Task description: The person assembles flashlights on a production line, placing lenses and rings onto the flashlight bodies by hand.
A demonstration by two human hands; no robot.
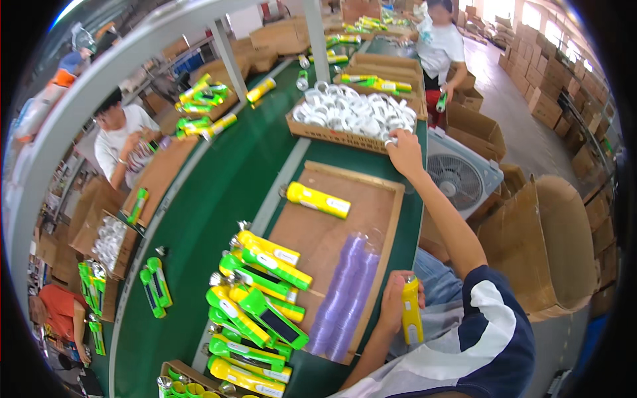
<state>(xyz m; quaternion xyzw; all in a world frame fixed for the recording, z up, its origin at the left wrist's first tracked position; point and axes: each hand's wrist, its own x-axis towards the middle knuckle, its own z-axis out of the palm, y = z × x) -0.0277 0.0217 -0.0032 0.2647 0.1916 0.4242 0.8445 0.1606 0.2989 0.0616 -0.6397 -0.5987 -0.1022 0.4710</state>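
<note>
"Fingers of the left hand, near right: what are they doing?"

"They're wrapping around one end of a smooth yellow cylindrical plastic flashlight, gripping it beside the denim-covered lap."

"What could be going wrong there?"

"Slipping, perhaps: the grip is covering only one end, and nothing seems to be supporting the other. The bare left forearm is also passing near the long stacks of thin purple-tinted clear discs on its left, so a nudge could be scattering them."

"And farther off?"

"A second yellow flashlight is lying alone on the brown rimmed board, while green-and-yellow plastic flashlights are crowding its left edge."

"And the right hand?"

"It's reaching to the far box's near right corner, fingers curling slightly and touching the glossy white rings. I can't tell whether they're pinching one. The rings are heaping above the brown cardboard box's rim; a snagging pull could be spilling some."
</note>
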